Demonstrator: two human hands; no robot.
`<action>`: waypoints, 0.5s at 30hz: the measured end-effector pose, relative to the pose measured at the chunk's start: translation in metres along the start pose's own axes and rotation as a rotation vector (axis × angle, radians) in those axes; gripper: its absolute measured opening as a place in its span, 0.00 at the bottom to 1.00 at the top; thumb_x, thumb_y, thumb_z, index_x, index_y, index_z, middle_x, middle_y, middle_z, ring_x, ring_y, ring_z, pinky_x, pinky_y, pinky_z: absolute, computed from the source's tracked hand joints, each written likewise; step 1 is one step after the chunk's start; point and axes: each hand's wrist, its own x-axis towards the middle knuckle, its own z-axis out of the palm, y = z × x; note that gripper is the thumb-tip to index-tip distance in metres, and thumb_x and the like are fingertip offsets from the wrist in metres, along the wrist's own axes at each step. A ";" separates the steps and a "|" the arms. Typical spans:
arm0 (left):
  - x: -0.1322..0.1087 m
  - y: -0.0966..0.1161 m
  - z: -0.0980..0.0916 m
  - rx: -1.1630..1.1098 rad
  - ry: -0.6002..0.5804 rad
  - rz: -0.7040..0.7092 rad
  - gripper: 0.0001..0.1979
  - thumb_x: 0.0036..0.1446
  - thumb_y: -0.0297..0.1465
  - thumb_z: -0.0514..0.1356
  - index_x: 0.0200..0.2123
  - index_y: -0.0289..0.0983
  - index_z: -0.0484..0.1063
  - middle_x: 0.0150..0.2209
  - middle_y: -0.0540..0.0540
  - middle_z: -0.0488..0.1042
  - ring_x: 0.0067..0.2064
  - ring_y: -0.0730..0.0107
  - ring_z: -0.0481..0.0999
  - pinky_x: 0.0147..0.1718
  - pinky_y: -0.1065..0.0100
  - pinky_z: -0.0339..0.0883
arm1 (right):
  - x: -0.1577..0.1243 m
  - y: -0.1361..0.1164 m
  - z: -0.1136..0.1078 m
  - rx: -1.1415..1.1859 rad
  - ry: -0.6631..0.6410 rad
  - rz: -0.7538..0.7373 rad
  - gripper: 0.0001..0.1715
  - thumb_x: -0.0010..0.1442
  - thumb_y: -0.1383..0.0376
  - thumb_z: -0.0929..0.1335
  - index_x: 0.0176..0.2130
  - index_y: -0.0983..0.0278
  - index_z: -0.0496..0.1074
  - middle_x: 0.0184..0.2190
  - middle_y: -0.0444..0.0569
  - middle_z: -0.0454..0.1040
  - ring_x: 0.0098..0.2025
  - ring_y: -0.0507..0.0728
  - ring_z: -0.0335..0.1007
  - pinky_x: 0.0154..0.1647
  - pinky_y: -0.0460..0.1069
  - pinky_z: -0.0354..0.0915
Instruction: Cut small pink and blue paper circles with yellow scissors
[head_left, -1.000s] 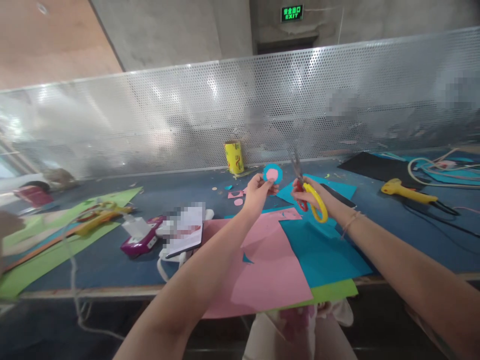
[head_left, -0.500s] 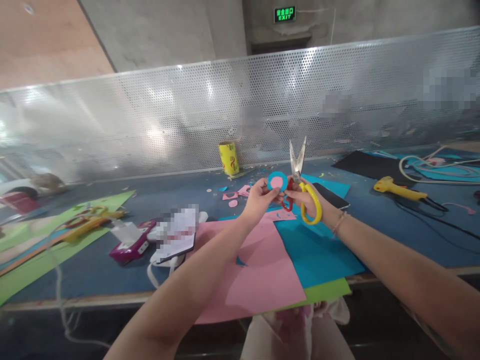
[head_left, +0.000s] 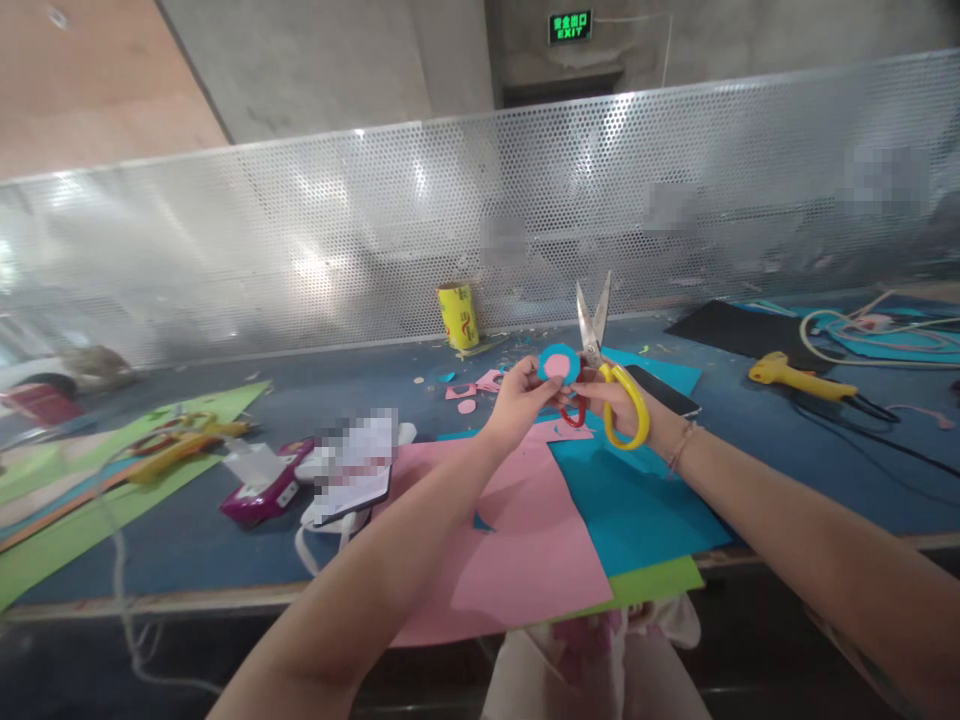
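A round blue paper disc (head_left: pixel 547 358) with a smaller pink paper circle (head_left: pixel 557 368) on its face is pinched in the fingers of my left hand (head_left: pixel 523 391). My right hand (head_left: pixel 600 388) is closed around scissors (head_left: pixel 628 408) with yellow and red handles; the blades point up and stand apart. Its fingertips also reach the lower edge of the disc. Below my hands lie a pink sheet (head_left: pixel 525 540) and a blue sheet (head_left: pixel 645 500), overlapping at the table's front. A loose pink circle (head_left: pixel 466 407) rests beyond my left wrist.
A yellow roll (head_left: pixel 457 316) stands by the perforated metal screen (head_left: pixel 360 230). Left are a phone (head_left: pixel 352 465), a purple power strip (head_left: pixel 262 490) and a yellow glue gun (head_left: pixel 176 450). Another yellow glue gun (head_left: pixel 802 378) with cables lies right, near black paper (head_left: pixel 742 330).
The paper disc has shifted and turned slightly in my fingers. The scissors have tilted a little, their blades still apart. Otherwise the table looks the same.
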 end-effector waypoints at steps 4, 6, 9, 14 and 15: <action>-0.001 0.000 0.000 -0.014 -0.027 0.002 0.21 0.43 0.40 0.70 0.33 0.37 0.63 0.26 0.51 0.76 0.26 0.74 0.75 0.32 0.68 0.70 | 0.001 -0.003 0.005 0.080 -0.070 0.030 0.16 0.49 0.65 0.75 0.39 0.59 0.71 0.31 0.45 0.76 0.34 0.57 0.73 0.32 0.53 0.68; -0.001 0.000 0.000 -0.015 -0.033 -0.002 0.21 0.44 0.40 0.70 0.33 0.37 0.63 0.26 0.51 0.76 0.26 0.74 0.75 0.32 0.67 0.70 | 0.001 -0.005 0.006 0.100 -0.080 0.041 0.15 0.49 0.66 0.75 0.38 0.59 0.72 0.31 0.46 0.76 0.34 0.57 0.73 0.32 0.53 0.68; -0.001 0.001 0.000 -0.021 -0.037 -0.015 0.21 0.44 0.39 0.71 0.33 0.37 0.63 0.26 0.51 0.76 0.26 0.74 0.75 0.32 0.68 0.70 | 0.000 -0.007 0.007 0.107 -0.078 0.054 0.14 0.48 0.66 0.75 0.37 0.60 0.71 0.31 0.46 0.76 0.34 0.58 0.73 0.33 0.54 0.68; -0.001 0.002 0.001 -0.041 -0.041 -0.026 0.21 0.44 0.38 0.71 0.33 0.37 0.63 0.25 0.51 0.76 0.25 0.74 0.75 0.30 0.69 0.69 | -0.002 -0.010 0.010 0.095 -0.075 0.067 0.13 0.48 0.66 0.74 0.35 0.60 0.71 0.31 0.47 0.76 0.36 0.59 0.73 0.36 0.55 0.68; -0.001 0.002 0.001 -0.040 -0.040 -0.027 0.21 0.44 0.38 0.71 0.33 0.37 0.63 0.25 0.51 0.76 0.25 0.74 0.75 0.30 0.69 0.69 | -0.003 -0.011 0.010 0.092 -0.075 0.068 0.12 0.49 0.66 0.74 0.35 0.61 0.71 0.31 0.47 0.76 0.37 0.59 0.73 0.36 0.55 0.68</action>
